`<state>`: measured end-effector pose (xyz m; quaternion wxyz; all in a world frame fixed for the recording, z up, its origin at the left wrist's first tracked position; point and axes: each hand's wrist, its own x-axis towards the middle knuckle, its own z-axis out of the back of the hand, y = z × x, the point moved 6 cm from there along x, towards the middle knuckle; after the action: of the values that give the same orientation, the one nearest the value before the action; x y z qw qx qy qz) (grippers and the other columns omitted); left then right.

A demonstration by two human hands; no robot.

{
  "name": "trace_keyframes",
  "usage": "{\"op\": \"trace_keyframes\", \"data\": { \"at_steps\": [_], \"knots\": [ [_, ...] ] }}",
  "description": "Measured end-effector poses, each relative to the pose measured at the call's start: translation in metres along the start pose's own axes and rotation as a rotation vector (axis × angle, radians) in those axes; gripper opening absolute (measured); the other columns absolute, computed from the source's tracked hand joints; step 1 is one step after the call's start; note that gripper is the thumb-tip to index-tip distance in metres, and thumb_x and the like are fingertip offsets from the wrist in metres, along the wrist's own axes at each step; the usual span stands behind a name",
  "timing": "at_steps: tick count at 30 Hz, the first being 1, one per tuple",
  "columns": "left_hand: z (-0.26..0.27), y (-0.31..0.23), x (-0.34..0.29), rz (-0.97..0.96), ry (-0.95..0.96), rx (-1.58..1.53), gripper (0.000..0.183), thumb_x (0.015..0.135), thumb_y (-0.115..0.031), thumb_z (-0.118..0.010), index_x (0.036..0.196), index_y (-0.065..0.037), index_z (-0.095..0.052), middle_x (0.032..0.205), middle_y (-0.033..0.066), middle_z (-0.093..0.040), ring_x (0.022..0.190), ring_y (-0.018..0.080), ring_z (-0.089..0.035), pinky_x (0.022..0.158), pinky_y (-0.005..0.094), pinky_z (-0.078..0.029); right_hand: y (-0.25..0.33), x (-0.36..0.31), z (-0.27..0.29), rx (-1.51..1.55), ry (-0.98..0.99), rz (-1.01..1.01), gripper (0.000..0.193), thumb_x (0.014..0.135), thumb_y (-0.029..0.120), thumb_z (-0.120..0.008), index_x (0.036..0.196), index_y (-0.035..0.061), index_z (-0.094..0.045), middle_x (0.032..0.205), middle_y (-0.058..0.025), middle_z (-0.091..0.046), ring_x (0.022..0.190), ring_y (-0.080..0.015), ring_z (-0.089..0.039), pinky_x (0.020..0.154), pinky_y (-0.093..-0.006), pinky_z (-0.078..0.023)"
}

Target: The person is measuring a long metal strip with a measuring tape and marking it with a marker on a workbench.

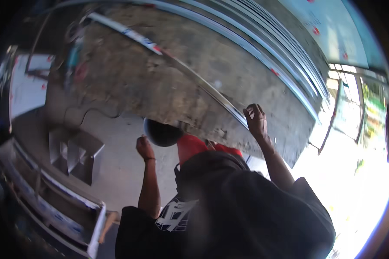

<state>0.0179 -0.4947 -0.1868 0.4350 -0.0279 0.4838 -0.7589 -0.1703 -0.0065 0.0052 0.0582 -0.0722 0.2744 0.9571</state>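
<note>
I stand at a large worn workbench (160, 82), in a black shirt and red shorts. A long thin aluminium strip (203, 84) runs along the bench toward its near edge. My right hand (256, 119) rests on the near end of that strip with the fingers curled over it. My left hand (145, 147) hangs lower, closed in a fist beside the bench edge, and nothing shows in it. A dark round object (161, 132) sits just right of that fist, under the bench edge; I cannot tell what it is.
Several long aluminium profiles (285, 64) lie stacked along the far side of the bench. Metal frames and channel sections (56, 194) lie on the concrete floor at the left. A thin cable (95, 112) trails there. A bright doorway (354, 172) glares at the right.
</note>
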Motion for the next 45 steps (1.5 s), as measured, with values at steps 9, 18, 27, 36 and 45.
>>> {"op": "trace_keyframes", "data": {
  "at_steps": [9, 18, 27, 36, 45],
  "knots": [
    [0.008, -0.069, -0.024, 0.113, 0.300, -0.073, 0.034, 0.101, -0.033, -0.052, 0.088, -0.003, -0.062, 0.072, -0.0022, -0.049, 0.060, 0.0068, -0.043, 0.053, 0.0233, -0.034, -0.221, -0.172, 0.117, -0.114, -0.163, -0.465, 0.010, 0.095, 0.015, -0.060, 0.102, 0.0077, -0.061, 0.099, -0.0175, -0.066, 0.090, -0.0375, -0.065, 0.075, -0.0457, -0.051],
    [-0.015, -0.060, -0.107, -0.003, 0.353, 0.095, 0.036, 0.102, -0.039, -0.052, 0.090, -0.007, -0.061, 0.065, -0.0033, -0.045, 0.053, 0.0054, -0.041, 0.046, 0.0226, -0.031, -0.369, -0.314, 0.166, -0.440, -0.283, -0.575, 0.039, 0.098, 0.043, -0.057, 0.108, 0.0053, -0.060, 0.106, -0.0169, -0.062, 0.106, -0.0360, -0.058, 0.088, -0.0492, -0.044],
    [-0.052, -0.004, -0.303, 0.054, 0.429, 0.239, 0.037, 0.102, -0.037, -0.054, 0.087, -0.005, -0.063, 0.067, -0.0026, -0.048, 0.056, 0.0069, -0.043, 0.049, 0.0251, -0.035, -0.492, -0.356, 0.178, -0.490, -0.060, -0.375, 0.044, 0.103, 0.043, -0.044, 0.104, 0.0035, -0.064, 0.098, -0.0176, -0.067, 0.094, -0.0372, -0.063, 0.086, -0.0491, -0.045],
    [-0.055, -0.016, -0.405, -0.077, 0.466, 0.361, 0.037, 0.101, -0.039, -0.057, 0.085, -0.006, -0.061, 0.066, -0.0039, -0.049, 0.058, 0.0060, -0.045, 0.052, 0.0255, -0.037, -0.550, -0.373, 0.230, -0.339, -0.324, -0.240, 0.036, 0.104, 0.030, -0.044, 0.091, 0.0052, -0.067, 0.074, -0.0156, -0.065, 0.071, -0.0345, -0.064, 0.076, -0.0438, -0.045],
    [-0.083, -0.036, -0.452, -0.128, 0.527, 0.337, 0.034, 0.102, -0.034, -0.056, 0.090, -0.005, -0.065, 0.066, -0.0038, -0.048, 0.059, 0.0054, -0.043, 0.054, 0.0243, -0.035, -0.707, -0.369, 0.308, -0.706, -0.222, -0.125, 0.042, 0.090, 0.022, -0.067, 0.131, 0.0123, -0.061, 0.084, -0.0104, -0.065, 0.079, -0.0311, -0.065, 0.077, -0.0469, -0.047]
  ]
}}
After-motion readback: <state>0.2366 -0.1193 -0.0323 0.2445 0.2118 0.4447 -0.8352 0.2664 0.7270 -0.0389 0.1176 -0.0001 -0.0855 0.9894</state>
